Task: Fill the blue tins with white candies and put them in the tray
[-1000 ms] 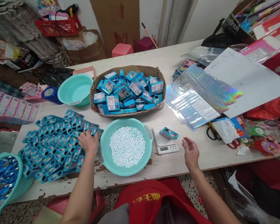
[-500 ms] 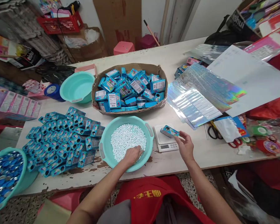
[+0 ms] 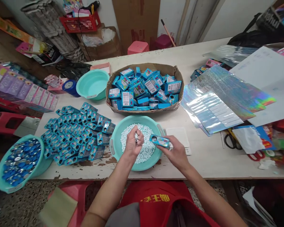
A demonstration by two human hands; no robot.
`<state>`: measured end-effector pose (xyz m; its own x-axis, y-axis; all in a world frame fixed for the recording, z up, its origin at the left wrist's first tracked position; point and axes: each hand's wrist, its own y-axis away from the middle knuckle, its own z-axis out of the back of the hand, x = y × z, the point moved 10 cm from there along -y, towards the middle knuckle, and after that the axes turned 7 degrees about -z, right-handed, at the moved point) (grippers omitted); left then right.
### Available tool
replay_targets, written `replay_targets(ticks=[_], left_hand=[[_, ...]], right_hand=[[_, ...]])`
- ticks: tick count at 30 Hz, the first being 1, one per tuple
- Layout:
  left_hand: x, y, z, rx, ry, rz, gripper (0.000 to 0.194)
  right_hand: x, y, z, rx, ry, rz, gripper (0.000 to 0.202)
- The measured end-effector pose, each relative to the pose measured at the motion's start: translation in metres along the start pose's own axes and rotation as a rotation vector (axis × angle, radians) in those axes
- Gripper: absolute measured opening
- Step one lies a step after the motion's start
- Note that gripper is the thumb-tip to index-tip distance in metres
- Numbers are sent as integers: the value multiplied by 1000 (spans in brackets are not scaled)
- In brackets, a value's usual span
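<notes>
My left hand [image 3: 134,141] is curled around some small white candies, raised over the turquoise basin [image 3: 116,138]. Loose white candies [image 3: 145,154] cover the bottom of that basin. In my right hand [image 3: 176,151] is a small blue candy tin [image 3: 159,141] with a dark round hole in its top, tilted above the basin's right side. Partly behind this hand, a white kitchen scale [image 3: 180,134] lies on the table. Many similar blue tins [image 3: 73,135] stand packed together on the left.
A cardboard box [image 3: 144,111] full of blue tins sits behind the basin. Another turquoise basin [image 3: 92,80] stands back left; a tub of blue and silver lids [image 3: 22,159] is at the front left. Holographic sheets [image 3: 215,110] and scissors [image 3: 232,140] lie to the right.
My right hand has lifted the blue tin off the scale and brought it left over the basin. My left hand has risen from the candies with some in its grip. The view has shifted.
</notes>
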<state>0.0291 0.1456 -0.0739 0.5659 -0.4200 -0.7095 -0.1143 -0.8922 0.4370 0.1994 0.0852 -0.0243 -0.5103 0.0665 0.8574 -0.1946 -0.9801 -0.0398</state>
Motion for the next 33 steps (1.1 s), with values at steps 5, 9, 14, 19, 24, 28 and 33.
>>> replay_targets(ticks=[5, 9, 14, 19, 24, 28, 33], left_hand=[[-29, 14, -28, -52, -94, -315, 41], [-26, 11, -21, -128, -102, -366, 43], [-24, 3, -25, -145, -53, -309, 47], [-23, -10, -11, -66, -311, -261, 44], [-55, -34, 7, 19, -1329, -459, 16], [-121, -76, -8, -234, -1611, -738, 37], [-133, -157, -22, -379, -1894, -442, 91]], right_hand=[[11, 9, -40, 73, 6, 32, 27], [6, 10, -42, 58, 9, 3, 26], [-1, 6, -38, 32, -15, -45, 28], [-15, 2, -27, 37, -164, -140, 32], [-31, -2, 11, -47, -244, -196, 34], [-68, -5, 46, -183, -222, -279, 39], [-134, -10, 64, -361, -189, -355, 45]])
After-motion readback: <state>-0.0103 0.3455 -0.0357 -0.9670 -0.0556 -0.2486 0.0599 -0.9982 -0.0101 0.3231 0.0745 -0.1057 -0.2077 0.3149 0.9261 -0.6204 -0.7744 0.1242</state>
